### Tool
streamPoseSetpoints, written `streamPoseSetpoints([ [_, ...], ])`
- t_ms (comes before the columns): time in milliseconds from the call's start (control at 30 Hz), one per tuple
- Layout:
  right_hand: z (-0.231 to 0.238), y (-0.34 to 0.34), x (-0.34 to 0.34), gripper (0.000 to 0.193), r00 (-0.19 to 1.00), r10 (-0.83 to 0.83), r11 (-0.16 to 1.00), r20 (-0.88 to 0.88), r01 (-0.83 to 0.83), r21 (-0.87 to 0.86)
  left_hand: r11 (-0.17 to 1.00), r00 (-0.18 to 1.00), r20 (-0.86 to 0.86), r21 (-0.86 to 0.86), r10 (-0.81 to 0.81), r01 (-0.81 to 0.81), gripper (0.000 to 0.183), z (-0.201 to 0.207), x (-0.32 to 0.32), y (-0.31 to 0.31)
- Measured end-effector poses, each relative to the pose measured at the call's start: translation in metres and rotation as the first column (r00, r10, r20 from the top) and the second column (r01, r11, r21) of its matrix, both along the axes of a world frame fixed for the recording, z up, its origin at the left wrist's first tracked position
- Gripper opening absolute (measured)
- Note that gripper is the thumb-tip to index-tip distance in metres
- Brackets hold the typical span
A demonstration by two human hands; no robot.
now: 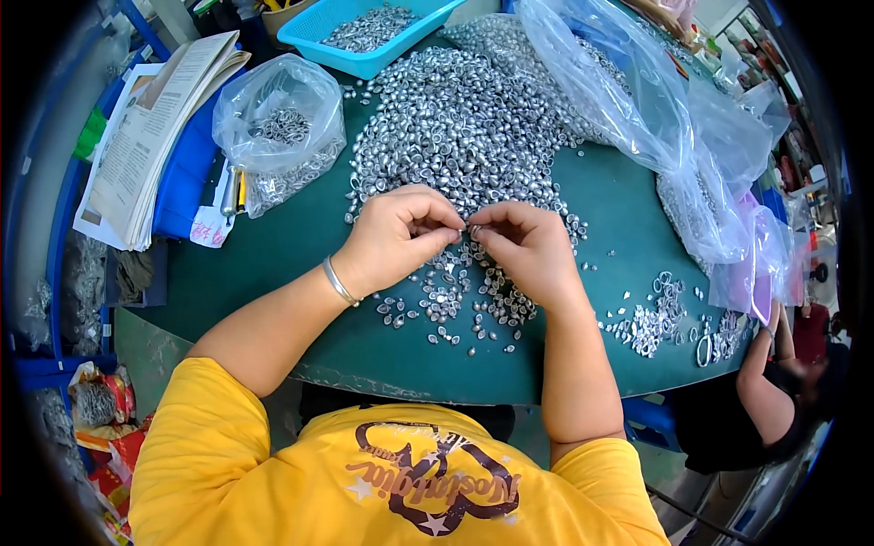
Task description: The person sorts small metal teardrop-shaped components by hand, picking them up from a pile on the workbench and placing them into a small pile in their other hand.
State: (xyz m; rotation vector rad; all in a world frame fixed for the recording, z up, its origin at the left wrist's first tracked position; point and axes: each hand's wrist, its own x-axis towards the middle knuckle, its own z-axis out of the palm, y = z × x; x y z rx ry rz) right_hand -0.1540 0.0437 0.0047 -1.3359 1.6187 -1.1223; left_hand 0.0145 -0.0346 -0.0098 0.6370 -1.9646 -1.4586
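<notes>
My left hand (391, 238), with a silver bangle (340, 281) at its wrist, is closed in a pinch over the near part of the pile. Opposite it, my right hand (539, 253) pinches too, and the fingertips of both almost meet. Between them is a small silver metal piece (472, 232), mostly covered by the fingers. Beyond my hands spreads a large heap of small oval silver metal pieces (455, 118). A smaller scatter of similar pieces (444, 296) lies below my hands, on the side nearer me.
The green table (273, 264) has a curved front edge. Further back are a blue basket (364, 59), a clear bag of metal parts (282, 127) and large plastic bags (628, 100). Papers (150, 136) stand at left. Loose parts (648, 328) lie at right, near another person's arm (767, 387).
</notes>
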Motion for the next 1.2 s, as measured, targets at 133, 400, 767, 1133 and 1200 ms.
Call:
streamPoseSetpoints([
  [133, 0.000, -0.001, -0.002, 0.014, 0.927, 0.037, 0.998, 0.374, -0.055, 0.038, 0.989, 0.997, -0.072, 0.141, -0.033, 0.043, 0.008, 0.004, 0.001, 0.002],
  [400, -0.005, -0.002, 0.002, 0.015, 0.958, 0.067, 0.985, 0.278, -0.018, -0.174, 0.907, 0.988, -0.151, 0.415, -0.004, 0.067, 0.011, 0.004, 0.000, 0.003],
  [767, -0.005, -0.003, 0.014, 0.022, 0.933, -0.088, 0.785, -0.348, -0.150, -0.601, 0.795, 0.976, -0.213, 0.598, 0.042, 0.097, 0.026, 0.006, -0.001, 0.003],
  [1133, -0.001, -0.002, 0.015, 0.012, 0.964, -0.227, 0.854, -0.136, 0.130, -0.504, 0.837, 0.958, -0.271, 0.543, 0.099, 0.067, 0.016, 0.015, 0.007, -0.004],
  [1200, 0.001, 0.000, 0.011, 0.009, 0.960, -0.217, 0.876, -0.179, 0.110, -0.469, 0.918, 0.927, -0.283, 0.374, 0.247, -0.131, 0.016, 0.032, 0.014, -0.016],
])
